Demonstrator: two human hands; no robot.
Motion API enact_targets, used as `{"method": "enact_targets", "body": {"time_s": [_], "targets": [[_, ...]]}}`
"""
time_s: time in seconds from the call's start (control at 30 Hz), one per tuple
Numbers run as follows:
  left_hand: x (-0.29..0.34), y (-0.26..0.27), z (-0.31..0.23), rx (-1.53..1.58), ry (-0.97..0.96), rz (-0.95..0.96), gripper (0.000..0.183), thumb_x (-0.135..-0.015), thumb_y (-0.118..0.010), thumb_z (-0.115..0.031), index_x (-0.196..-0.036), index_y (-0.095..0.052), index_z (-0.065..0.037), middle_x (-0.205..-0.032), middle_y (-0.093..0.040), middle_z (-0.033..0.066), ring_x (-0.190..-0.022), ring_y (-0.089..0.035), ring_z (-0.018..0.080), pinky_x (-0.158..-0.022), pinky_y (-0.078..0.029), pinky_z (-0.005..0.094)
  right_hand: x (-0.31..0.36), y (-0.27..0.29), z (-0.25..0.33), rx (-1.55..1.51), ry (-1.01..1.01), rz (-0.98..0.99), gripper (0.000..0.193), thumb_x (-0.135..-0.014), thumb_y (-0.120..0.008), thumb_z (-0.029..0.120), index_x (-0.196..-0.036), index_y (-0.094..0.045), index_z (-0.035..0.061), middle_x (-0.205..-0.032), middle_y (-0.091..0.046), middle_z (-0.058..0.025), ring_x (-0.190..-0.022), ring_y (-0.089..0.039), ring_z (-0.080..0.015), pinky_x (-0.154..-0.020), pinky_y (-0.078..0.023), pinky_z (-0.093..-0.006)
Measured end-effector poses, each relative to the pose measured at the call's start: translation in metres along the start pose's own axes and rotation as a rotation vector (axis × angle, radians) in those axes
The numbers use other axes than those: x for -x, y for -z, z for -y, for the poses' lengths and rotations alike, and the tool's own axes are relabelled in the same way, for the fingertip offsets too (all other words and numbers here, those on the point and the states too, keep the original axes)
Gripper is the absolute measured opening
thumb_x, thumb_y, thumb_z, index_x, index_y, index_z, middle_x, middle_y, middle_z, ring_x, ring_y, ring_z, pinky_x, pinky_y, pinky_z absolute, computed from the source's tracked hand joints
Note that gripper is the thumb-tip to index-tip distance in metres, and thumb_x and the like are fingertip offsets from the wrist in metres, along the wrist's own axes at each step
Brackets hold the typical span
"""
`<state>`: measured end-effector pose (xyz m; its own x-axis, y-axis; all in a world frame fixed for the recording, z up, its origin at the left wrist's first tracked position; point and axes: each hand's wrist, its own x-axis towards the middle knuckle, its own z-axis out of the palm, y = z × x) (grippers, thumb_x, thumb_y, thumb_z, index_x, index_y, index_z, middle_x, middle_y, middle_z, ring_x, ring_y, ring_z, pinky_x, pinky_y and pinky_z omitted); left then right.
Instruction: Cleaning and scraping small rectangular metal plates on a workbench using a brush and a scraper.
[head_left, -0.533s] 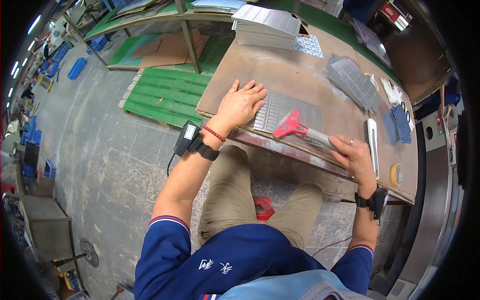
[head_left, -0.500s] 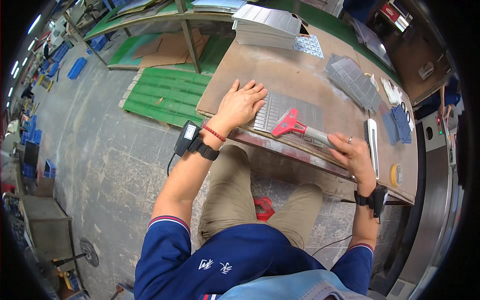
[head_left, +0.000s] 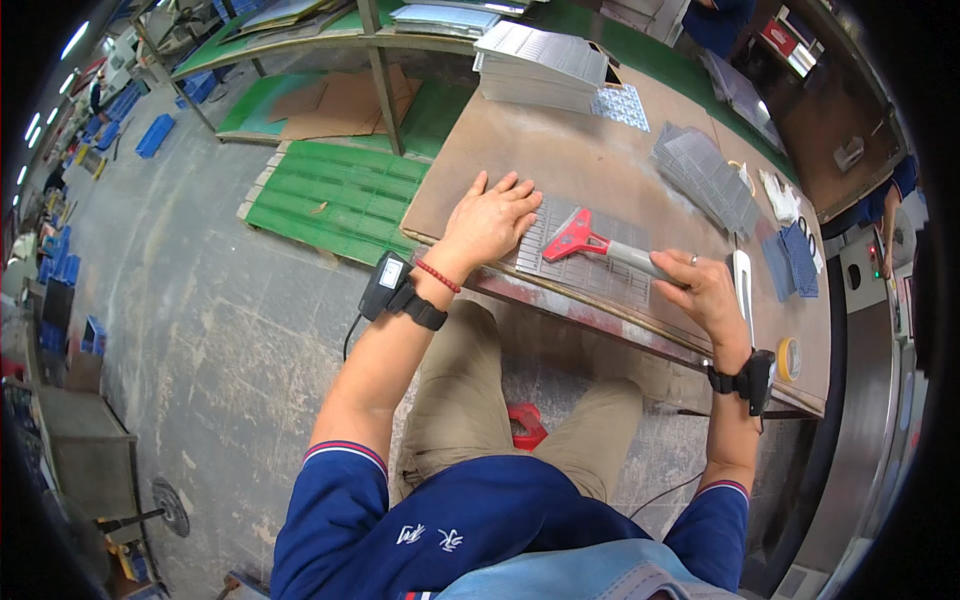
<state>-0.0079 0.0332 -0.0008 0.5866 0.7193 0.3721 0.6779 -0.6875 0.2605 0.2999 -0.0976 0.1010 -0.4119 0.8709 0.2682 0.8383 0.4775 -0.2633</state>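
Note:
A thin grey metal sheet with rows of slots (head_left: 610, 275) lies flat at the table's front edge. My left hand (head_left: 490, 220) rests palm down with fingers stretched out, its fingertips at the sheet's left edge. My right hand (head_left: 705, 292) is closed round the grey handle of a scraper (head_left: 575, 238) with a red head. The scraper's blade edge is over the left part of the sheet, touching it or very close. Beside my right hand stands a white-handled brush (head_left: 742, 290), partly covered by the hand.
A tall stack of metal sheets (head_left: 540, 65) stands at the table's far side. Loose grey sheets (head_left: 705, 175) lie fanned out at the right. White gloves (head_left: 780, 197), blue sheets (head_left: 797, 258) and a yellow tape roll (head_left: 789, 358) lie near the right edge. A green pallet (head_left: 335, 195) sits left of the table.
The scraper's head has shifted slightly left and up relative to the sheet. My left hand stays flat at the sheet's edge. The whole view has shifted a little.

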Motion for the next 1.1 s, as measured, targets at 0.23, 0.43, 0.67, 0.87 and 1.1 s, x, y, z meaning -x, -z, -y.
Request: {"method": "enact_targets", "body": {"time_s": [0.23,0.43,0.67,0.87,1.1], "targets": [[0.0,0.002,0.001,-0.009,0.0,-0.024,0.036,-0.096,-0.056,-0.03,-0.128,-0.062,-0.015,-0.14,-0.056,0.0065,-0.137,-0.044,0.0264,-0.114,-0.029,0.0543,0.011,0.002,-0.001,0.037,-0.032,-0.072,0.037,-0.073,-0.077,0.01,-0.11,-0.071,0.0094,-0.104,-0.07,-0.0122,-0.08,-0.066,-0.0328,-0.071,-0.053,-0.0375],[0.001,-0.001,-0.001,0.002,0.006,-0.016,0.034,-0.096,-0.056,-0.028,-0.126,-0.063,-0.015,-0.14,-0.056,0.0069,-0.136,-0.044,0.0274,-0.114,-0.03,0.0541,-0.023,-0.007,-0.014,-0.009,-0.02,-0.052,0.035,-0.075,-0.075,0.012,-0.11,-0.07,0.0087,-0.103,-0.07,-0.012,-0.08,-0.067,-0.0325,-0.071,-0.053,-0.0367],[-0.002,0.003,0.0,0.012,0.001,-0.021,0.034,-0.097,-0.053,-0.026,-0.127,-0.062,-0.013,-0.139,-0.056,0.0059,-0.136,-0.044,0.0269,-0.114,-0.03,0.0543,0.008,0.005,-0.009,0.052,-0.087,-0.035,0.036,-0.076,-0.074,0.011,-0.112,-0.07,0.0099,-0.106,-0.07,-0.0132,-0.081,-0.067,-0.0336,-0.072,-0.053,-0.0378],[-0.003,0.003,0.0,0.031,0.026,0.005,0.034,-0.098,-0.053,-0.027,-0.128,-0.063,-0.015,-0.142,-0.054,0.0071,-0.139,-0.041,0.026,-0.116,-0.028,0.0523,-0.02,-0.024,-0.026,0.072,-0.069,-0.13,0.037,-0.077,-0.074,0.018,-0.113,-0.07,0.0122,-0.107,-0.07,-0.0119,-0.084,-0.068,-0.0327,-0.074,-0.053,-0.0392],[0.025,-0.004,-0.039,0.196,-0.156,-0.492,0.038,-0.088,-0.061,-0.008,-0.124,-0.056,-0.001,-0.138,-0.053,0.0206,-0.13,-0.049,0.0394,-0.11,-0.036,0.0517,0.016,-0.034,-0.021,0.094,-0.185,-0.326,0.036,-0.078,-0.074,0.021,-0.112,-0.07,0.0121,-0.106,-0.071,-0.0132,-0.088,-0.068,-0.0321,-0.077,-0.054,-0.0381]]}}
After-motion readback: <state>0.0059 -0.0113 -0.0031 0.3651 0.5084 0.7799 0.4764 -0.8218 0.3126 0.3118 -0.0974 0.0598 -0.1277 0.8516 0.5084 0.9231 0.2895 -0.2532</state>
